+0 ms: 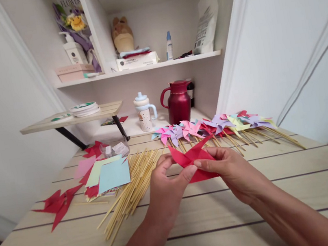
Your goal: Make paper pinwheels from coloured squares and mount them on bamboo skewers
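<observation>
Both hands hold one red paper (192, 160) above the tabletop (214, 214). The left hand (168, 180) pinches its lower left part with the fingers closed on it, and the right hand (226, 169) grips its right side. Sticks (131, 189) lie just left, finished pinwheels (213, 126) behind.

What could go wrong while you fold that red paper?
The red paper is pinched between the left hand and right hand, so a hard tug might tear a point. The wooden sticks lie loose by the left arm; a nudge could roll them off the table.
</observation>
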Motion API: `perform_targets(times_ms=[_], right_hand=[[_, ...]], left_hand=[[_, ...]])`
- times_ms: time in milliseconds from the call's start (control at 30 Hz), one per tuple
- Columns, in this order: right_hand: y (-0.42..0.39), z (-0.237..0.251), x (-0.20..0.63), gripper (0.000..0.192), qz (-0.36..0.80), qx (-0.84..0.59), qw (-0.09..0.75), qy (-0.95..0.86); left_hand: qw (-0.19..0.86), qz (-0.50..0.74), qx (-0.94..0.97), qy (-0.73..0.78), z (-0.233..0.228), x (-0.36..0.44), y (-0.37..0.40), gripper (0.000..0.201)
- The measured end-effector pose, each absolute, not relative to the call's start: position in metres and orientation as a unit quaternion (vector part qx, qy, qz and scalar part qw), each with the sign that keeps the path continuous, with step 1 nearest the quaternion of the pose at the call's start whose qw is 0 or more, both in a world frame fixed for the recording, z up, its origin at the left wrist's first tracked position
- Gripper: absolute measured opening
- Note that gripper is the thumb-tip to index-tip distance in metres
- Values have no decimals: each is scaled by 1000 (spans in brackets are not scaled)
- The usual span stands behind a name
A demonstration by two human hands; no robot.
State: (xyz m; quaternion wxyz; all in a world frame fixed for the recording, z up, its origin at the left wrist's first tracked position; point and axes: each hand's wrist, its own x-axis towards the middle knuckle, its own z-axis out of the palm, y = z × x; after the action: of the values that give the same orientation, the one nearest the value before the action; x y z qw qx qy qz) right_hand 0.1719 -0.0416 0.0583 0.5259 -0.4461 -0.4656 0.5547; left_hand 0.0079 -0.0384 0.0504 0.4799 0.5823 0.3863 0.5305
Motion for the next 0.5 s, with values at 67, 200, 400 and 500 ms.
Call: perform_targets(times_ms=[67,200,400,500], right_hand=[[-43,59,169,20,553,-450,516,-475],[-45,58,168,20,566,-443,505,-478],[-42,54,169,22,579,-442,512,-456],[-42,54,168,24,578,-448,509,-453]], left_hand=[[515,521,551,400,51,9,-40,21],[580,528,477,397,50,10,-39,19],[606,532,439,396,51,12,-40,21],[600,541,429,405,52,12,-41,22]])
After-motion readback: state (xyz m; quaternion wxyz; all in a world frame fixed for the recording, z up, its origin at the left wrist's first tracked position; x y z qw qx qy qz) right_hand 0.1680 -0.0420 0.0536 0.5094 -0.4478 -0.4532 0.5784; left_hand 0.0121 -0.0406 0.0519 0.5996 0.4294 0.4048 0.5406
